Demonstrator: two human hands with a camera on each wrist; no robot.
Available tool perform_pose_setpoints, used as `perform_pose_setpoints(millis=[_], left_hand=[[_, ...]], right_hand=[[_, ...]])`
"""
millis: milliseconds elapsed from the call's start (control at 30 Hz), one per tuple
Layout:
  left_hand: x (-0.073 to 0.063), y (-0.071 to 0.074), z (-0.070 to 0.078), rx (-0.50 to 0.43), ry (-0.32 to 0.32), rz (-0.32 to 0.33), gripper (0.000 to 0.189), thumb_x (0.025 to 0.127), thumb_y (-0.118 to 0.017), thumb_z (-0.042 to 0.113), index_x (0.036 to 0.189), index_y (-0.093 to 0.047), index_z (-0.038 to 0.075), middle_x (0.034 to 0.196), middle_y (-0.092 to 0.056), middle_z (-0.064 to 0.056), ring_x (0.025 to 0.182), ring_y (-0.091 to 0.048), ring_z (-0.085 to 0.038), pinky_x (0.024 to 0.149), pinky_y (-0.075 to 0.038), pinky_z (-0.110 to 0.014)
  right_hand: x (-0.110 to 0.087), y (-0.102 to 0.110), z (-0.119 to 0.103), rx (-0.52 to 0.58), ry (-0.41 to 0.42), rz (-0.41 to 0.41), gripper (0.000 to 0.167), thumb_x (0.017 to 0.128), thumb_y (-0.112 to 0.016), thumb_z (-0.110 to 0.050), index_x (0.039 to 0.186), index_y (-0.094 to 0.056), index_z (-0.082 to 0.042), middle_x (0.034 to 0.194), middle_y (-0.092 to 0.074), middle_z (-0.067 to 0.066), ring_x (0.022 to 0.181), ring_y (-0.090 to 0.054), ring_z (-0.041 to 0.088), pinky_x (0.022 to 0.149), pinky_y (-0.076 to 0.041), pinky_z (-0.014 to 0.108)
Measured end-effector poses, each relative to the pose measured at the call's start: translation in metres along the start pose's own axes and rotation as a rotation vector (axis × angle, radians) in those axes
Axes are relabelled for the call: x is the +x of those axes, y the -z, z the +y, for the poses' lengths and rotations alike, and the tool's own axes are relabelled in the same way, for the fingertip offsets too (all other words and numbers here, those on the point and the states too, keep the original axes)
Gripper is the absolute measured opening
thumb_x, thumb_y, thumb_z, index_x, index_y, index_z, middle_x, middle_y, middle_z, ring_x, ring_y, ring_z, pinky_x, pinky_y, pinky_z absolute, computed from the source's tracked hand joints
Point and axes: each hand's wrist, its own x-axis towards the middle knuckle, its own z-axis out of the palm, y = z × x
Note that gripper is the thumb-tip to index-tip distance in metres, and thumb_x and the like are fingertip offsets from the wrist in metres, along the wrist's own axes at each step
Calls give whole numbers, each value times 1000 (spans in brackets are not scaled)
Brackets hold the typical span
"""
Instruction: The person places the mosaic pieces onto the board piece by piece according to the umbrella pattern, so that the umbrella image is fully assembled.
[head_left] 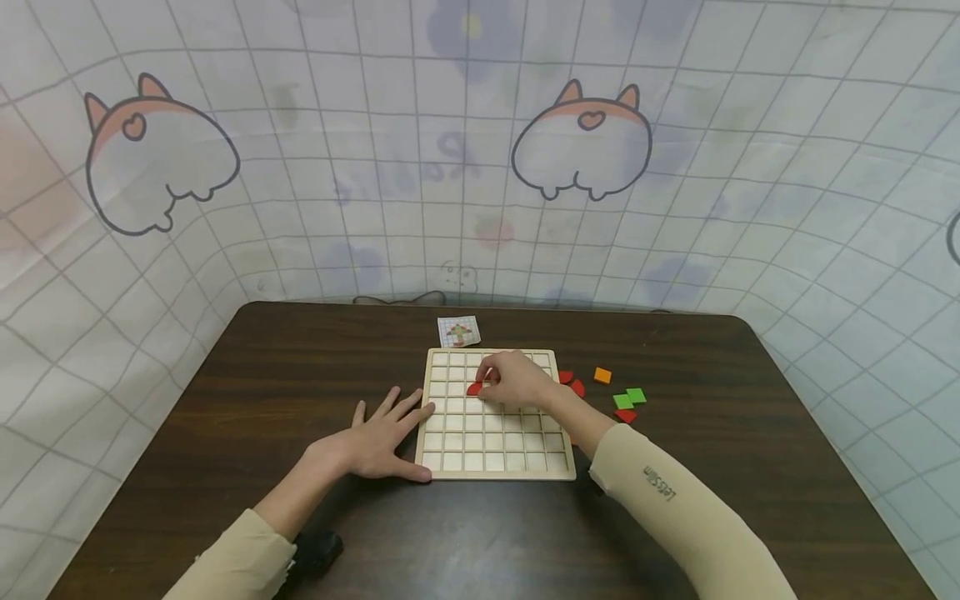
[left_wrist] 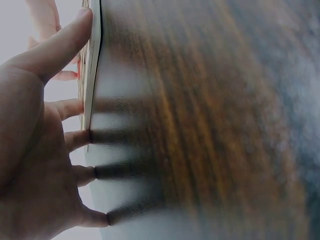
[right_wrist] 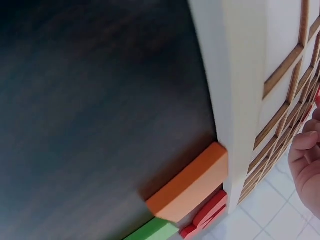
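A wooden grid board (head_left: 495, 477) with white square cells lies on the table. My left hand (head_left: 375, 442) is spread along its left edge, thumb and index fingertip touching the rim; the left wrist view shows the thumb (left_wrist: 60, 47) on that edge. Over the board's upper middle, my right hand (head_left: 517, 381) pinches a small red piece between thumb and index finger, mostly hidden by the fingers. A red piece with a curved edge (head_left: 473, 389) shows on the grid just left of the fingertips. In the right wrist view, the right hand (right_wrist: 307, 165) shows only partly.
A pattern card (head_left: 458, 332) lies behind the board. To its right are red pieces (head_left: 577, 387), an orange square (head_left: 602, 376), green squares (head_left: 623, 402) and another red piece (head_left: 626, 415). A dark object (head_left: 318, 552) sits by the left sleeve. A patterned curtain (head_left: 405, 167) surrounds the table.
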Motion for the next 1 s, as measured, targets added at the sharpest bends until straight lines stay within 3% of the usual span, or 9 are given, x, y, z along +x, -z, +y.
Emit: perform_pose_setpoints(millis=[167, 433, 700, 800, 1000], left_hand=[[0, -1, -1, 3, 1, -3, 105, 87, -71, 66, 165, -24, 15, 172, -7, -12, 155, 4, -44, 107, 1, -82], [0, -1, 0, -1, 0, -11, 105, 87, -71, 66, 166, -23, 15, 172, -6, -12, 154, 4, -44, 106, 1, -82], [2, 0, 1, 9, 3, -18, 105, 87, -70, 67, 166, -22, 17, 172, -5, -11, 155, 5, -43, 107, 2, -81], [2, -1, 1, 5, -7, -15, 105, 88, -71, 66, 166, -22, 16, 172, -6, -12, 154, 5, -44, 106, 2, -82], [1, -1, 0, 13, -16, -7, 104, 88, -71, 65, 166, -23, 15, 172, -6, -12, 154, 5, -44, 107, 1, -82]], right_hand=[[-9, 5, 2, 26, 41, -4, 15, 94, -75, -16, 106, -74, -8, 73, -62, -2, 64, -53, 11, 69, -48, 31], [-32, 18, 15, 73, 69, 36, 13, 99, -68, -15, 106, -75, -7, 81, -66, -1, 65, -58, 12, 65, -50, 31], [-48, 35, 46, 79, 54, 206, 8, 98, -68, -8, 97, -75, -4, 79, -65, 1, 62, -54, 16, 59, -47, 32], [-54, 41, 56, 71, 13, 241, 8, 97, -68, -8, 96, -74, -4, 80, -65, 1, 67, -55, 16, 63, -47, 34], [-65, 50, 73, 34, -163, 264, 9, 98, -71, -15, 97, -75, -7, 81, -66, 1, 68, -58, 17, 61, -48, 35]])
